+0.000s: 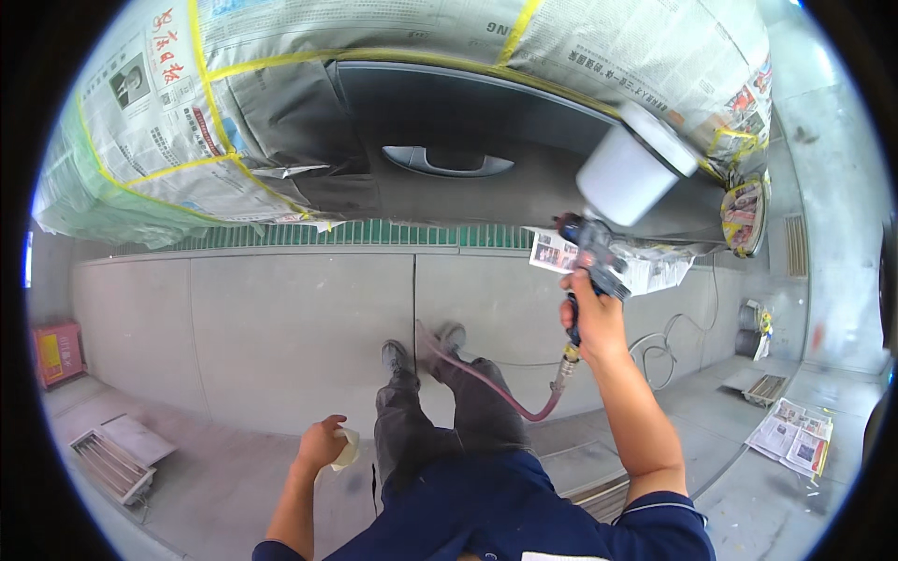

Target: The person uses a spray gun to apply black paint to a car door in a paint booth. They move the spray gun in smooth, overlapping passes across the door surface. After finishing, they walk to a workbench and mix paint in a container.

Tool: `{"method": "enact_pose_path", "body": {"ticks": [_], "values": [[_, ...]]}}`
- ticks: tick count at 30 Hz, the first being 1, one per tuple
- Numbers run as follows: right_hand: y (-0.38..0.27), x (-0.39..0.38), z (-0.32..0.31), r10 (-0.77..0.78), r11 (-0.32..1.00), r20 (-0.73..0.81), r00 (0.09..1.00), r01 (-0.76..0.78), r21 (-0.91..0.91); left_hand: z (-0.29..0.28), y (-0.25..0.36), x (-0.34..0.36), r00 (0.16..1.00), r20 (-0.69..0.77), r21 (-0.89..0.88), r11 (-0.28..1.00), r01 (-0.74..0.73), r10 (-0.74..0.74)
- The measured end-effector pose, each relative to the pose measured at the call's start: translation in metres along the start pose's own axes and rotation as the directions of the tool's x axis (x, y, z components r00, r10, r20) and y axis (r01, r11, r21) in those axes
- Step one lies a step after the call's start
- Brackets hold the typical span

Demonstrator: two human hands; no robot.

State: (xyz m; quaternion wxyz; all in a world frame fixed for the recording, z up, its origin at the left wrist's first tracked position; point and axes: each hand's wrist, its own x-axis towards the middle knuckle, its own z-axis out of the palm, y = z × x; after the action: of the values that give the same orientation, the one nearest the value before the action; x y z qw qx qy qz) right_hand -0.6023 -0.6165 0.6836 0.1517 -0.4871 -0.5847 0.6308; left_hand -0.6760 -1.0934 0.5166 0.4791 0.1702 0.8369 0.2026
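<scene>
My right hand (599, 323) is wrapped round the grip of a spray gun (599, 254), held out in front of the car door. A white paint cup (629, 170) sits tilted on top of the gun, and a reddish hose (486, 381) runs from its base down past my legs. The dark grey door panel (430, 117) carries a silver-grey door handle (449, 162), left of the gun. Low on the left, by my leg, my left hand (321, 443) is closed on a crumpled pale yellow cloth (348, 451); some of its fingers are hidden.
Masking newspaper (374, 28) held by yellow tape surrounds the panel. A papered side mirror (744, 217) sticks out at right. Coiled hose (659, 355) and spread newspaper (793, 436) lie on the floor. A pink box (58, 353) and slatted filter frame (112, 465) are at left.
</scene>
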Motion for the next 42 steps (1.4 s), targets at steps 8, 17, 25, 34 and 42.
{"method": "enact_pose_path", "body": {"ticks": [8, 17, 25, 34, 42], "values": [[0.006, -0.023, -0.03, 0.076, 0.959, -0.081, 0.994, -0.051, 0.28, -0.072, 0.075, 0.003, 0.996, 0.035, 0.099, 0.991, -0.084, 0.081], [0.012, -0.025, 0.013, -0.079, 0.969, -0.036, 0.996, 0.085, 0.232, -0.136, 0.17, 0.045, 0.967, 0.188, 0.224, 0.951, -0.213, 0.173], [-0.01, -0.024, 0.079, -0.07, 0.988, -0.359, 0.931, 0.115, 0.106, -0.225, 0.111, 0.151, 0.898, 0.348, 0.364, 0.844, -0.394, 0.269], [-0.056, -0.023, 0.232, 0.058, 0.948, -0.535, 0.843, 0.122, 0.295, -0.365, -0.017, 0.26, 0.906, 0.299, 0.252, 0.891, -0.377, 0.298], [-0.061, 0.007, 0.297, 0.136, 0.938, -0.549, 0.825, 0.071, 0.34, -0.414, -0.15, 0.265, 0.97, 0.24, 0.35, 0.93, -0.109, 0.024]]}}
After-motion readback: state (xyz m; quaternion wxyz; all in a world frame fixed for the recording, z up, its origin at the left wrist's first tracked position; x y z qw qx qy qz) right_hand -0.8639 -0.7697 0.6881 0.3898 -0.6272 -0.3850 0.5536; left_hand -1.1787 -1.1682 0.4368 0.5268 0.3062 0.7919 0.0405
